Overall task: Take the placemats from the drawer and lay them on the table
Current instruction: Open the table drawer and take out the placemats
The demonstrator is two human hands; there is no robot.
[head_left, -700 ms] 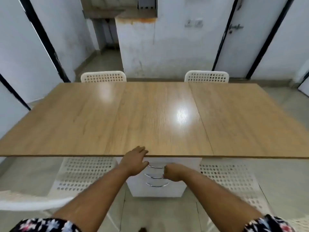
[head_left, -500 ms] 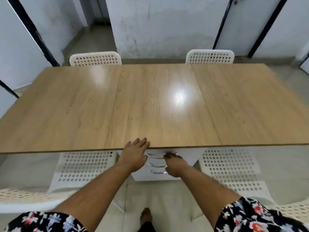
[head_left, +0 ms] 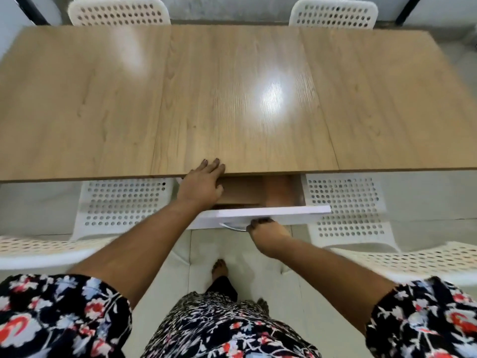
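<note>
A white drawer [head_left: 284, 212] under the near edge of the wooden table [head_left: 232, 99] stands pulled out toward me. My right hand [head_left: 265, 235] is curled around its metal handle [head_left: 232, 226]. My left hand [head_left: 204, 183] lies flat with fingers spread on the table's front edge, above the drawer opening. Inside the drawer I see a brown surface [head_left: 242, 189] and an orange-brown patch [head_left: 280, 189]; I cannot tell whether these are the placemats.
White perforated chairs stand on the far side [head_left: 118, 11] [head_left: 333, 12] and are tucked under the near side [head_left: 121, 202] [head_left: 346, 202]. Two more chair backs [head_left: 38, 250] [head_left: 413, 259] flank me. My feet [head_left: 219, 267] stand on pale floor tiles.
The drawer has come out from shut to open, pulled by my right hand. My head has moved closer and tilted down. My left hand stays on the table edge.
</note>
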